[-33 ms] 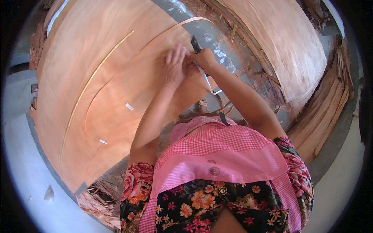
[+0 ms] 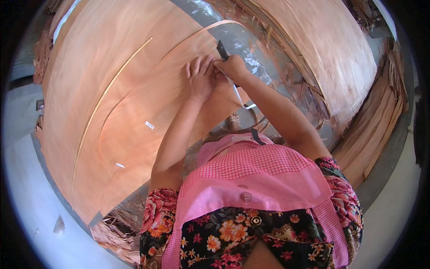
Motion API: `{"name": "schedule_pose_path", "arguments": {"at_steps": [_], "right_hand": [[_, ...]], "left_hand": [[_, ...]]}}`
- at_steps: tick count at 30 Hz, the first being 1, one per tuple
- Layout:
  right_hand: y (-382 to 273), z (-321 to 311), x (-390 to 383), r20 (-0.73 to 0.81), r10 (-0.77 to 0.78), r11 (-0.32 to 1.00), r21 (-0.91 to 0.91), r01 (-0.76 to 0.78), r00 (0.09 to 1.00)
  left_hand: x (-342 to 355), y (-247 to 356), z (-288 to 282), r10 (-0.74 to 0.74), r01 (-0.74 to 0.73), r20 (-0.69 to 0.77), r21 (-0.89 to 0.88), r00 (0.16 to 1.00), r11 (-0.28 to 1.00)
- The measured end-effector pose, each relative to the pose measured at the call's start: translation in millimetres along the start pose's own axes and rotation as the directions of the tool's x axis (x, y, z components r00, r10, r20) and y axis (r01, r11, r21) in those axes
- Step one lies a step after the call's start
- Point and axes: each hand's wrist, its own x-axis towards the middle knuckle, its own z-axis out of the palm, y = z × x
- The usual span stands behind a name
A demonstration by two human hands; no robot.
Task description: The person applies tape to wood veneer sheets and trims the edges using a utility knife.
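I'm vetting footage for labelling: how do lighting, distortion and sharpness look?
Head view: wide lens bows the wood veneer sheet, corners black; head view: soft shadow beside the left hand, upper-right veneer stack pale and bright; head view: fine wood grain looks soft.

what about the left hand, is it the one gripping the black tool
No, the black tool is in the right hand, while the left hand lies on the wood sheet.
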Motion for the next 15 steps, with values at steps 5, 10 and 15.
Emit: {"name": "schedule_pose_path", "arguments": {"at_steps": [5,10,15], "right_hand": [[15,-21,-18,0.148,0.105,0.983,-0.165,-0.080,0.983],[4,-33,-49,0.135,0.055,0.954,0.284,-0.092,0.989],[10,-29,-55,0.150,0.205,0.923,0.299,-0.242,0.967]], "left_hand": [[6,4,3,-0.021,0.013,0.080,0.099,0.997,0.995],[1,4,3,-0.123,0.127,-0.114,0.032,0.986,0.991],[6,6,-7,0.049,-0.060,0.125,0.091,0.991,0.994]]}}
